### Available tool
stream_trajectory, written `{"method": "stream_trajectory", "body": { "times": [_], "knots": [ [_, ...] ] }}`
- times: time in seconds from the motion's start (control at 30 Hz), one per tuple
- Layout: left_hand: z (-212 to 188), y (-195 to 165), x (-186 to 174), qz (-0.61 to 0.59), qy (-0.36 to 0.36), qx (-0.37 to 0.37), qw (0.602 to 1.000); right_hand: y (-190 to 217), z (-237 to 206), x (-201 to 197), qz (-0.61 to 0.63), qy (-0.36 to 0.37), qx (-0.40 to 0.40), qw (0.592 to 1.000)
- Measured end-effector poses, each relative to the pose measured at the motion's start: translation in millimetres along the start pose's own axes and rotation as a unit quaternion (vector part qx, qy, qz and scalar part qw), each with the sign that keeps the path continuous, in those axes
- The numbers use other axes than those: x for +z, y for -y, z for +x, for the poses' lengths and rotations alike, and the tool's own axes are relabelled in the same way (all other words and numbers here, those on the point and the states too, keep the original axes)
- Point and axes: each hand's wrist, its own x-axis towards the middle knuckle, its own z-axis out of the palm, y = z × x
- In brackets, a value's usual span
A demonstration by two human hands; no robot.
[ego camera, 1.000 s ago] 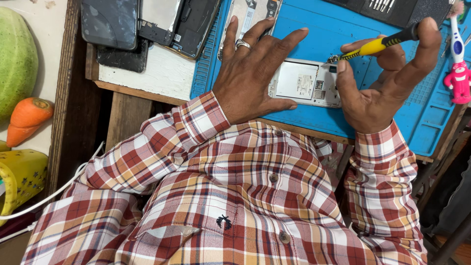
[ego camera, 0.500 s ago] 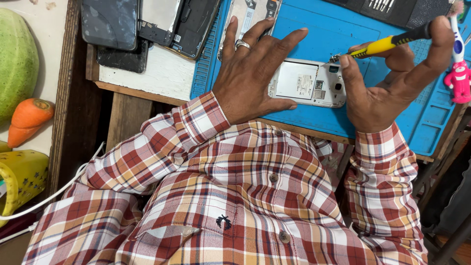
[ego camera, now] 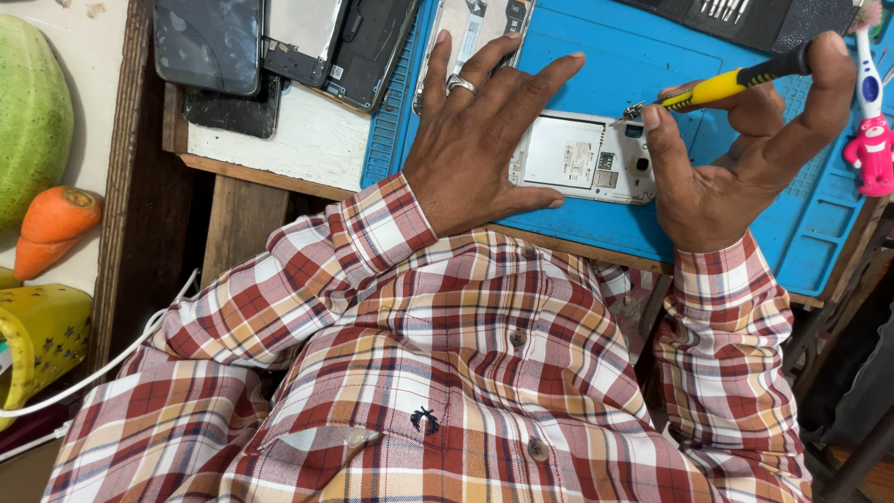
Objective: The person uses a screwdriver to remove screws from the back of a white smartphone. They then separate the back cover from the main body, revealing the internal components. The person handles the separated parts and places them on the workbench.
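1. The opened smartphone (ego camera: 585,156) lies back-up on the blue repair mat (ego camera: 652,65), right of centre in the upper frame; it is pinned flat by the left hand (ego camera: 475,149), fingers spread.
2. A yellow-handled screwdriver (ego camera: 722,87) is pinched by the right hand (ego camera: 745,158), its tip at the phone's upper right corner.
3. The driver is best kept upright and pressed lightly, so the small screw head is not stripped.
4. The holding pressure should be kept even.

One opened phone (ego camera: 585,156), one yellow screwdriver (ego camera: 722,87), one blue mat (ego camera: 643,56), three stacked phones (ego camera: 279,47), one carrot (ego camera: 54,224), one toothbrush (ego camera: 871,102), two hands (ego camera: 475,140)
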Motion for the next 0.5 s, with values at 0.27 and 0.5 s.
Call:
{"method": "stream_trajectory", "body": {
  "times": [0.27, 0.5],
  "knots": [
    [1.6, 0.6, -2.2, 0.005, 0.000, 0.000, 1.000, 8.3, 11.6, 1.4, 0.015, 0.025, -0.007, 1.000],
    [2.3, -0.5, -6.6, 0.004, 0.000, -0.003, 1.000, 8.2, 8.7, 2.9, 0.009, 0.019, -0.002, 1.000]
  ]
}}
